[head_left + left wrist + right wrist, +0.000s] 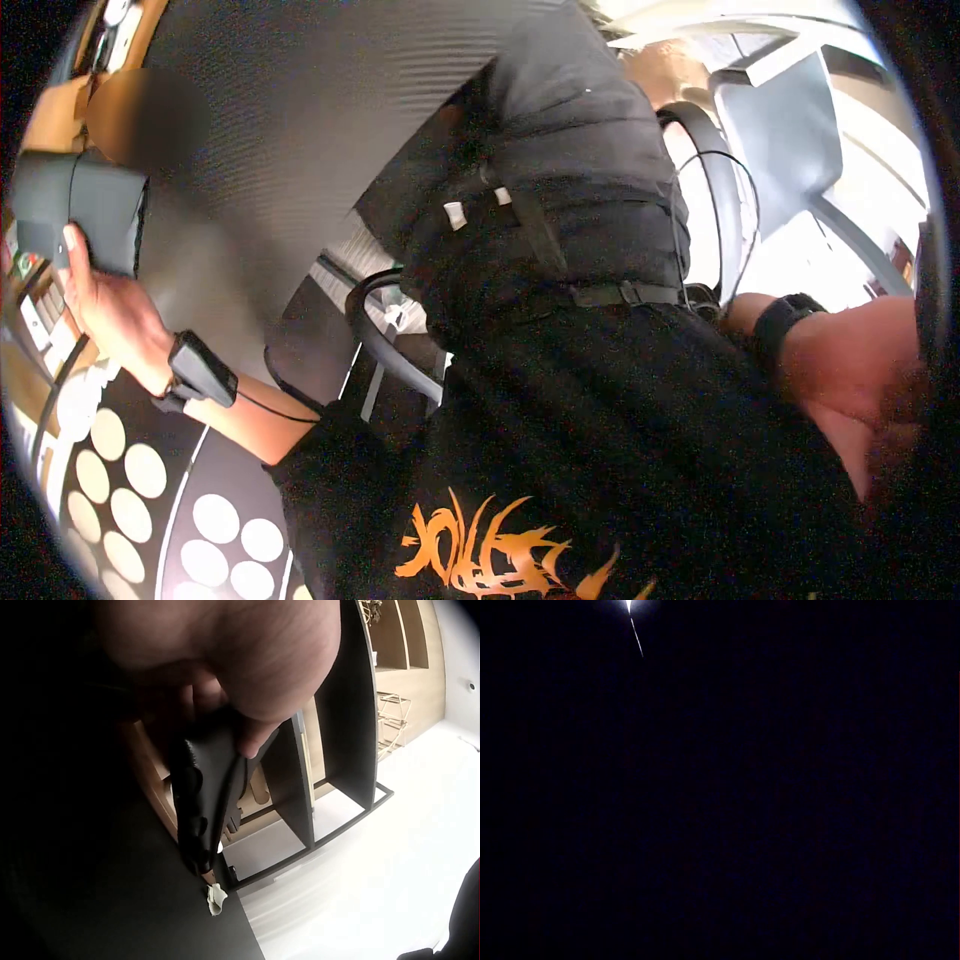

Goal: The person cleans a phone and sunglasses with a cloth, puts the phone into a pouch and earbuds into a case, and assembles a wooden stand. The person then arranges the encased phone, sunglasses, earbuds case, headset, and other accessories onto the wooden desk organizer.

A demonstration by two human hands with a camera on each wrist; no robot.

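Black, flat pouch-like object (78,208) pinched between thumb and curled fingers of the left hand (105,305), held aloft beside a dark panel (300,130) with wooden shelving (397,671) behind, not yet set down; right hand (860,375) blurred, its state indeterminable.

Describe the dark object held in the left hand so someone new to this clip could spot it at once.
In the head view, look to the far left edge, above the dark surface printed with pale circles. There the left hand, with a black wrist strap, grips a flat dark grey case. Unlike the rounded black chair arm nearby, it is boxy.
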